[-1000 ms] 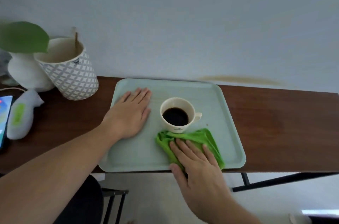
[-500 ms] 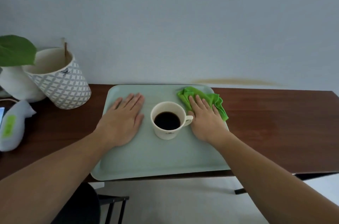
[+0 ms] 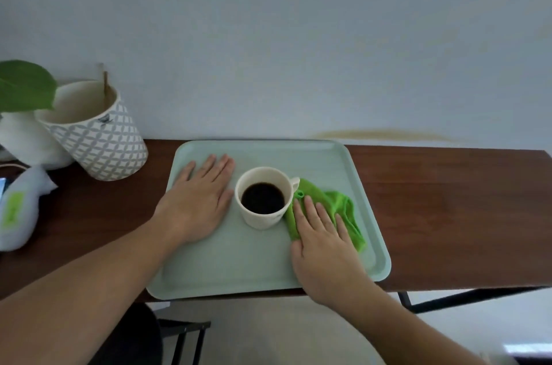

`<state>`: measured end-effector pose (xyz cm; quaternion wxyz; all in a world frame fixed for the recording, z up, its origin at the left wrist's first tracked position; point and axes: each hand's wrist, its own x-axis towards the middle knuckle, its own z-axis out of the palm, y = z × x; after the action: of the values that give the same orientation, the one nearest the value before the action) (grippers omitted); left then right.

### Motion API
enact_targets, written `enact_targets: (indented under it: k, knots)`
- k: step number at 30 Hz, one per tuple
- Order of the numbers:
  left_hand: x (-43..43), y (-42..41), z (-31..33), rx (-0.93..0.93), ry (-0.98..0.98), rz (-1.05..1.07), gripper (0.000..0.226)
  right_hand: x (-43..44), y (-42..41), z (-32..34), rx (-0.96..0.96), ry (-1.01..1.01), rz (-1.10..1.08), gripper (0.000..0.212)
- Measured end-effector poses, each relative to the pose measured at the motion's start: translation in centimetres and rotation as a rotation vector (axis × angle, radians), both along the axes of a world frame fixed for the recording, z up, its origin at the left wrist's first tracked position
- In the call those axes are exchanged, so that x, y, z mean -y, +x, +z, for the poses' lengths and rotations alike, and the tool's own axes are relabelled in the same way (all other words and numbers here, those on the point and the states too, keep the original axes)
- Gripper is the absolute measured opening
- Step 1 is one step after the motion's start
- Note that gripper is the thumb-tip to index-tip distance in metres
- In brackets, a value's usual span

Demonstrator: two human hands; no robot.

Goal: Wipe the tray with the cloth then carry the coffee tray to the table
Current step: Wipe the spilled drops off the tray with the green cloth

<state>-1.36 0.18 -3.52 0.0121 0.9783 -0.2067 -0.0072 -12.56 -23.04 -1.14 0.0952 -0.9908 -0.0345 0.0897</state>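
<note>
A pale green tray [image 3: 325,155] lies on a dark wooden shelf-like table against the wall. A cream cup [image 3: 263,197] of black coffee stands near the tray's middle, handle pointing right. My left hand [image 3: 197,200] lies flat on the tray's left part, fingers together, holding nothing. My right hand [image 3: 322,242] presses flat on a bright green cloth [image 3: 343,209], which is bunched on the tray just right of the cup and touches its base.
A patterned white pot [image 3: 95,137] with a stick in it and a plant leaf [image 3: 25,85] stand at the left. A white and green device [image 3: 16,203] lies near the left edge. The wooden top [image 3: 448,215] extends right. A dark stool [image 3: 179,331] sits below.
My right hand has dragged the cloth from the tray's far right corner back toward me, beside the cup. One second ago it was at the near edge. My left hand stayed put.
</note>
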Motion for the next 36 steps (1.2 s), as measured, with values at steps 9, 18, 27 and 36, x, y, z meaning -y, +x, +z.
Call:
enact_targets:
  k: [9,18,27,36]
  knots:
    - [0.0,0.0,0.1,0.015,-0.005,-0.003,0.066,0.4,7.8,-0.8,0.032,0.005,0.147,0.059]
    - [-0.1,0.1,-0.1,0.018,-0.030,0.007,0.063,1.2,7.8,-0.9,0.041,0.016,0.012,0.063]
    - [0.1,0.3,-0.4,0.011,-0.047,0.016,0.064,-0.3,-2.3,0.5,-0.026,0.082,-0.020,0.084]
    - [-0.5,0.7,-1.1,0.078,-0.013,-0.016,0.069,4.2,10.5,-0.9,0.115,0.022,-0.132,0.064]
